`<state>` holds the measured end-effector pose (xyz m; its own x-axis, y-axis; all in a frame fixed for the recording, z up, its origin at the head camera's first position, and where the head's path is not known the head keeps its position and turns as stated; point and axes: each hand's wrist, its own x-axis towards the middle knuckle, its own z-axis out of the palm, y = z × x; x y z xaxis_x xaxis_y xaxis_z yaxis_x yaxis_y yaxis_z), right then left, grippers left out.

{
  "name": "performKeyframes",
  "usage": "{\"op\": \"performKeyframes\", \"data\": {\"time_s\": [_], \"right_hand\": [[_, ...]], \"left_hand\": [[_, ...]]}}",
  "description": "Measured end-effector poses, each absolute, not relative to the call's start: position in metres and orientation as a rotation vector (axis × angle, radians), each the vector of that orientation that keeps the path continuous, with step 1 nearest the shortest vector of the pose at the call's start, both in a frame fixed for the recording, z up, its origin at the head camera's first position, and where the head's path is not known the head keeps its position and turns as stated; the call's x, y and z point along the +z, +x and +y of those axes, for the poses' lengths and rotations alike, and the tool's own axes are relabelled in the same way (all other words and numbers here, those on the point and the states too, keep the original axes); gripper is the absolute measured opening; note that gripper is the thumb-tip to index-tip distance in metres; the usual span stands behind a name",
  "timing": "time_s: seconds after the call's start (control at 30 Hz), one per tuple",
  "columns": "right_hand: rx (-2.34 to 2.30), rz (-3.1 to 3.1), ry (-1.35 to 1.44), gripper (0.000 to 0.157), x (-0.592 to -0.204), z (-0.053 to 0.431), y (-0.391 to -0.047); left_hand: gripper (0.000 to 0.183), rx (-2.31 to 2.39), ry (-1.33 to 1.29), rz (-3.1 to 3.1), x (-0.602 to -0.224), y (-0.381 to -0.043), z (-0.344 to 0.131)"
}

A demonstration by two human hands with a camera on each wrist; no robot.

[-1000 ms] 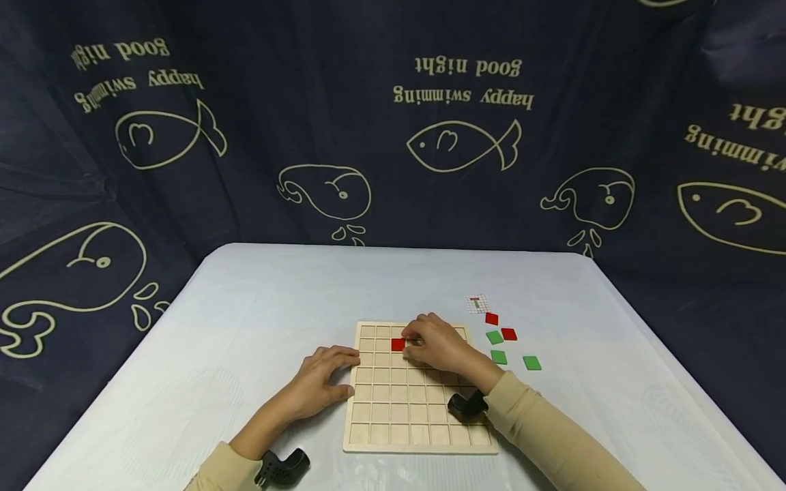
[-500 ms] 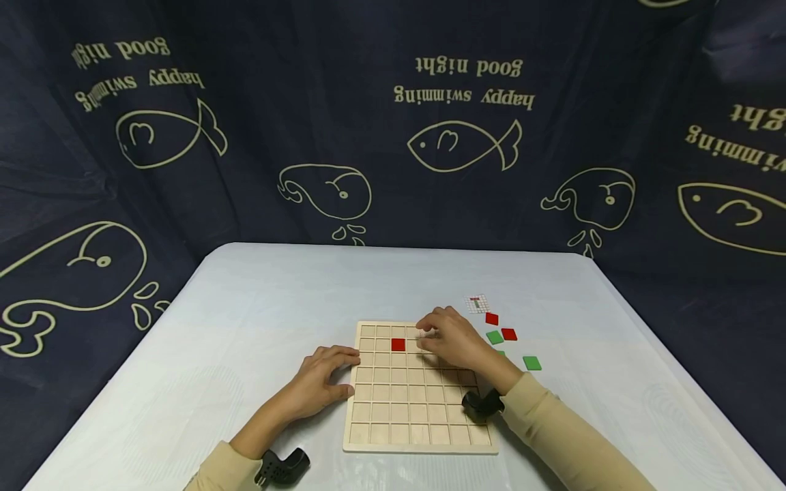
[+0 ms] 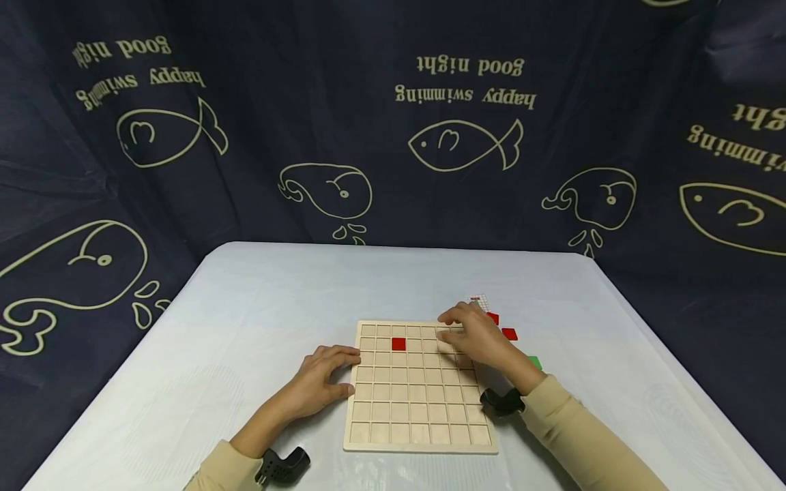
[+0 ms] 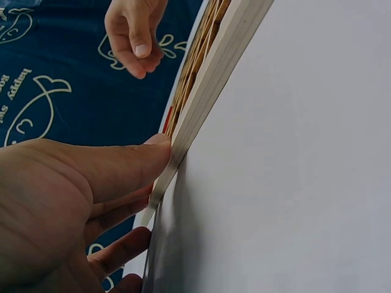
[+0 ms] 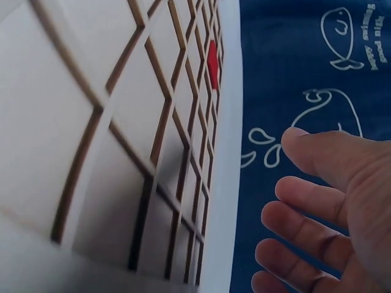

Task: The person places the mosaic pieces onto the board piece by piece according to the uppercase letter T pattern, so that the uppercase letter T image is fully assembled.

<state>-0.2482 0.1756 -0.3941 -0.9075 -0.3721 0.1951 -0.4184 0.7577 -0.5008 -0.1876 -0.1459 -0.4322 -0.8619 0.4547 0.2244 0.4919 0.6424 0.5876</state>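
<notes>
A wooden grid board [image 3: 399, 393] lies on the table, with one red square tile [image 3: 398, 344] in a cell of its second row from the far side. My left hand [image 3: 321, 383] rests at the board's left edge, thumb and fingertips against the rim [image 4: 201, 91]. Over the board's far right corner hovers my right hand [image 3: 482, 335], fingers loosely bent and apart, holding nothing. In the right wrist view that hand [image 5: 330, 207] shows its fingers spread from the thumb. Just beyond it are red tiles [image 3: 510, 334] and a green tile [image 3: 535, 362], partly covered by the hand and wrist.
A small printed grid card [image 3: 481, 301] lies behind the right hand, partly hidden. The white table [image 3: 295, 286] runs back to a dark blue cloth [image 3: 258, 204] with fish drawings. Each wrist wears a black device [image 3: 284, 466].
My right hand has drawn away from the red tile on the board, moving right toward the loose tiles and covering some green ones. The left hand stays put.
</notes>
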Motion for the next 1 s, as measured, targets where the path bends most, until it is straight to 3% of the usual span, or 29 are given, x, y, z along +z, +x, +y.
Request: {"op": "performKeyframes", "data": {"time_s": [1.0], "right_hand": [[0.728,-2.831,0.388,0.034,-0.407,0.238,-0.267]], "left_hand": [[0.047,-1.005,-0.81,-2.783,-0.432,-0.187,-0.146]]}}
